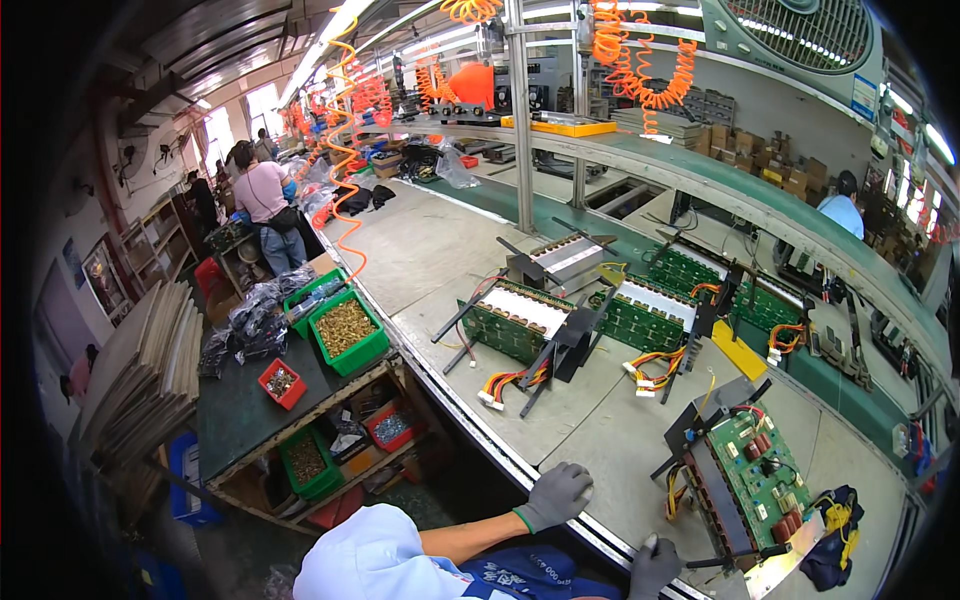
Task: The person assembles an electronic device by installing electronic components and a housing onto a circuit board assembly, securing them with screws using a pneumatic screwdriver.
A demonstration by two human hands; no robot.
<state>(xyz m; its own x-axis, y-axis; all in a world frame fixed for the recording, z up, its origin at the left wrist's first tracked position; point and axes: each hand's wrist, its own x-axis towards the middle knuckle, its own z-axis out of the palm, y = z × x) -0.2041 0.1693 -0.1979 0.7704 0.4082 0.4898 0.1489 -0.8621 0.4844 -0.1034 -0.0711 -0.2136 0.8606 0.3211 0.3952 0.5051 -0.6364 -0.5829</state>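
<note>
My left hand (pixel 556 497), in a grey glove, rests with curled fingers on the bench's front edge; nothing shows in it. My right hand (pixel 655 568), gloved alike, is closed at the same edge, thumb up, its palm side hidden. Closest to it, a circuit board assembly (pixel 755 480) with green board, brown-red parts and black brackets leans tilted on the bench. Farther off stand a green board module (pixel 520 318) with a white top and another board module (pixel 645 315), both trailing red, yellow and black wires with white plugs.
A dark cloth (pixel 835 535) with yellow lies at the right. Behind the modules runs a green conveyor (pixel 850 385) with more boards. On the left, a side table (pixel 240 420) bears a green bin (pixel 347 333) of brass-coloured parts and a red bin (pixel 282 384). Orange coiled hoses (pixel 345 150) hang overhead.
</note>
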